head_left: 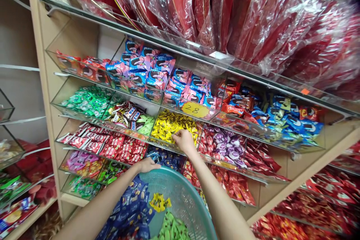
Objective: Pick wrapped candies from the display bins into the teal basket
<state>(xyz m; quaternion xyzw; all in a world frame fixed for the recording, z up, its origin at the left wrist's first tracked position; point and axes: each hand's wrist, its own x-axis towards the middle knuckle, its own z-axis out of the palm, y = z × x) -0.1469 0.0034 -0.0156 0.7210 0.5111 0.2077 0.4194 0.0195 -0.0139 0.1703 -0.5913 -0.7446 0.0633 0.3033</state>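
Observation:
My left hand (148,164) grips the rim of a green plastic basket (194,200). In the basket lie many blue-wrapped sweets (133,206), a small cluster of yellow-wrapped candies (160,202) and a heap of light green packets (173,228). My right hand (185,141) reaches over the front of a shelf compartment filled with yellow candies (172,122). Its fingers are curled together at the front of that pile, closed on yellow candy that they partly hide.
Purple and red sweets (225,142) fill the compartment to the right; chocolate bars (131,114) and green-wrapped candies (88,101) lie left. A yellow "28" tag (191,108) hangs on the shelf above. Clear panels (135,135) edge the compartments. Plastic-wrapped red goods (180,3) crowd the top shelf.

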